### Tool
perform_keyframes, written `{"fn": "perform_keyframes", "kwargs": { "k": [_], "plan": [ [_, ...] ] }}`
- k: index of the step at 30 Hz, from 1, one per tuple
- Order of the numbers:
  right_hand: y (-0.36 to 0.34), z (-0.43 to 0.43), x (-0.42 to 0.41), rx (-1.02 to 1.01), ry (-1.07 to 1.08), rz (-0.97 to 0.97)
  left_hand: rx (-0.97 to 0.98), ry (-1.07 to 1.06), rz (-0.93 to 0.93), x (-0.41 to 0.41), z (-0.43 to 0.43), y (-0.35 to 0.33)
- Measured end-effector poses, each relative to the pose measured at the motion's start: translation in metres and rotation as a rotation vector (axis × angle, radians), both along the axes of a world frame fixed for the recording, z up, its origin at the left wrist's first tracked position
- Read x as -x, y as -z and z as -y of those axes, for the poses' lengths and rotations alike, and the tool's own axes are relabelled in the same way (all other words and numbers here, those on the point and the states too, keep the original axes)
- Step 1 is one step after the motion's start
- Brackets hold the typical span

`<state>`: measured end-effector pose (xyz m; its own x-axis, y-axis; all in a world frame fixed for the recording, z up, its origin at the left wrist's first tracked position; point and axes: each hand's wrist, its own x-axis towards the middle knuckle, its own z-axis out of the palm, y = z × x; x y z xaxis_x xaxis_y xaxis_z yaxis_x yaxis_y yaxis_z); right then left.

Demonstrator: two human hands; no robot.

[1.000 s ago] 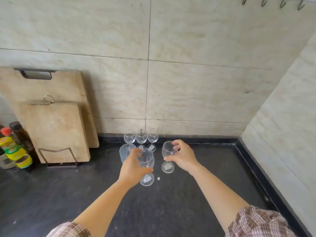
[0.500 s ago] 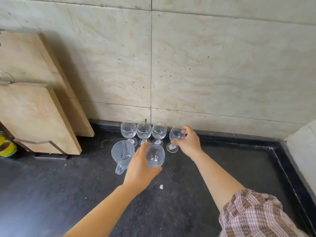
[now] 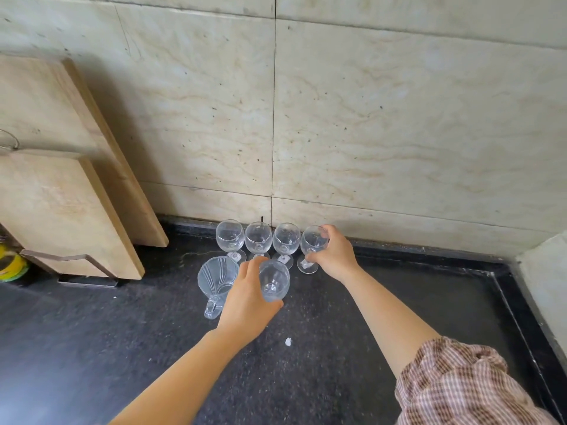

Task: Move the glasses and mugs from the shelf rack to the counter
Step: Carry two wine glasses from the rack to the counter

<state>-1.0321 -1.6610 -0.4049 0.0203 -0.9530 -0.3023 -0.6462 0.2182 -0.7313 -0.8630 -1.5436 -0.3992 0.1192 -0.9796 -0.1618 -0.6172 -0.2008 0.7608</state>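
Count: five stemmed glasses, one mug, two cutting boards, one bottle partly in frame. All glassware stands or is held on the dark counter (image 3: pixel 337 378), near the tiled wall (image 3: pixel 368 118).

Landmark: the glass mug (image 3: pixel 217 279), ribbed, handle toward the camera, upright on the counter, empty as far as can be seen.

Behind the mug, against the wall, a row of stemmed glasses: first glass (image 3: pixel 230 235), second glass (image 3: pixel 258 237), third glass (image 3: pixel 286 239), all upright and clear, nothing visible inside. At the row's far end from the mug, a fourth glass (image 3: pixel 313 243), foot on the counter; the right hand (image 3: pixel 334 254) curls around its bowl, fingers closed on it.

Just beside the mug, on the row-end side, the left hand (image 3: pixel 248 302) wraps a fifth glass (image 3: pixel 274 280) by the bowl; whether its foot touches the counter cannot be told.

Far side of the mug from the hands: large cutting board (image 3: pixel 76 124) leaning on the wall, small cutting board (image 3: pixel 55 216) in front of it in a wire stand (image 3: pixel 76 262). Bottle (image 3: pixel 12 265) with yellow-green label at the frame edge; writing unreadable.

A small white scrap (image 3: pixel 288 342) lies on the counter nearer the camera than the mug. Checked sleeve (image 3: pixel 454 384) on the right arm.
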Motion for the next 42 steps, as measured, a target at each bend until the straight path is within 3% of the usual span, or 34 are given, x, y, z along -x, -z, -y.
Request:
{"fn": "perform_keyframes", "kwargs": {
  "k": [19,27,35,42],
  "plan": [
    [-0.014,-0.014,-0.004,0.156,-0.063,-0.246,-0.057,0.099,0.230,-0.008,-0.005,-0.008],
    [-0.051,-0.040,-0.018,0.268,-0.109,-0.238,0.027,0.039,0.199,-0.023,-0.036,-0.037],
    [-0.099,-0.120,-0.094,0.379,-0.384,-0.144,0.025,-0.184,0.346,-0.091,-0.114,-0.084],
    [-0.126,-0.241,-0.192,0.468,-0.780,-0.281,-0.051,-0.384,0.542,-0.170,-0.252,-0.116]
  ]
}}
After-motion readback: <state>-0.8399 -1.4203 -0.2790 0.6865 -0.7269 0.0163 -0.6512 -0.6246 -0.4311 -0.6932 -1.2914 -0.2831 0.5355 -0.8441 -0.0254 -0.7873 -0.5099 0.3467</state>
